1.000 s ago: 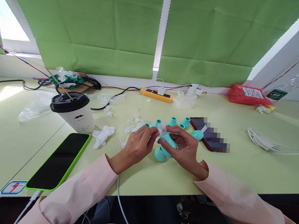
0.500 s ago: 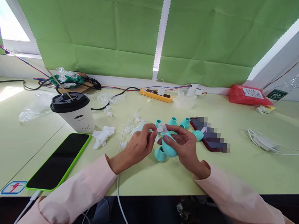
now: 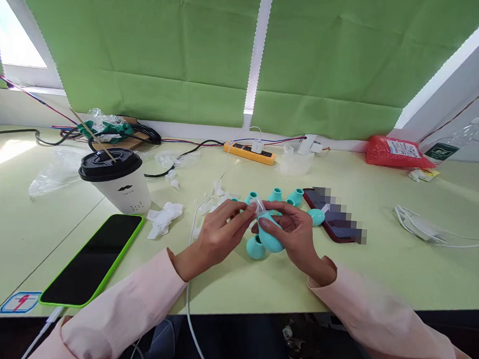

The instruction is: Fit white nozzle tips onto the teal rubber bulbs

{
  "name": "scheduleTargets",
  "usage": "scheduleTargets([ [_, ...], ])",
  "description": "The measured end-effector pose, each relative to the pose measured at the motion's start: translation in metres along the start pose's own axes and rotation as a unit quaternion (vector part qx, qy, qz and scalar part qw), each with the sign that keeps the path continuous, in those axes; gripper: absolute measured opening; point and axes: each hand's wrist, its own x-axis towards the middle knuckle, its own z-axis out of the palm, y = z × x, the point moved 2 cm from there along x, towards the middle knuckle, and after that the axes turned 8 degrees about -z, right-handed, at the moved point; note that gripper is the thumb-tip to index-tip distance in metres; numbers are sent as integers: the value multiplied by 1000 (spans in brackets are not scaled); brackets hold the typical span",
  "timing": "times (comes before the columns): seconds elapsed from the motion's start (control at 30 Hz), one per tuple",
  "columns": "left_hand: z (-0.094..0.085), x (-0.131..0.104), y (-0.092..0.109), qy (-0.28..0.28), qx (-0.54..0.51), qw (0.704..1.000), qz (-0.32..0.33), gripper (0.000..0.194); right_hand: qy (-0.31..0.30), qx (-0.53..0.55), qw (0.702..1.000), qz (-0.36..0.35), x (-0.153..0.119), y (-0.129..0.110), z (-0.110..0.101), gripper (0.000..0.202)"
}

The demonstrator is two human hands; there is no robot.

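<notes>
My right hand (image 3: 297, 233) is wrapped round a teal squeeze bulb (image 3: 270, 236), held tilted above the table. A clear plastic tip (image 3: 259, 206) sticks up from the bulb's upper end. The fingers of my left hand (image 3: 225, 230) are pinched together at that tip; whatever lies between them is largely hidden. Just below my hands an open-necked teal bulb (image 3: 256, 248) stands on the table. Several more teal bulbs (image 3: 276, 195) stand behind my fingers, partly covered. A teal bulb lying on its side (image 3: 315, 217) is right of my right hand.
A lidded paper cup (image 3: 118, 182), a green-edged phone (image 3: 94, 257) and crumpled tissue (image 3: 165, 218) are on the left. Clear plastic scraps (image 3: 211, 202) lie near a white cable (image 3: 190, 285). Another phone (image 3: 335, 216) is right, with an orange power strip (image 3: 249, 153) behind.
My left fingers have shifted and straightened a little over the clear tip. A small pale piece visible there earlier is now covered. My right hand keeps its hold on the bulb.
</notes>
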Motion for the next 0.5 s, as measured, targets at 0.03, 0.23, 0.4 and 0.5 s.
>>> scheduleTargets([
  [0.03,0,0,0,8,4,1000,15,26,-2,2,1000,4,0,0,0,25],
  [0.23,-7,8,-1,32,-65,996,-46,15,40,-5,999,-8,3,3,-7,25],
  [0.4,-9,17,-26,-42,-47,975,-211,11,68,-30,995,-66,11,6,-17,24],
  [0.5,-6,18,-44,-124,29,957,-262,16,59,-46,994,-76,12,6,-17,24],
])
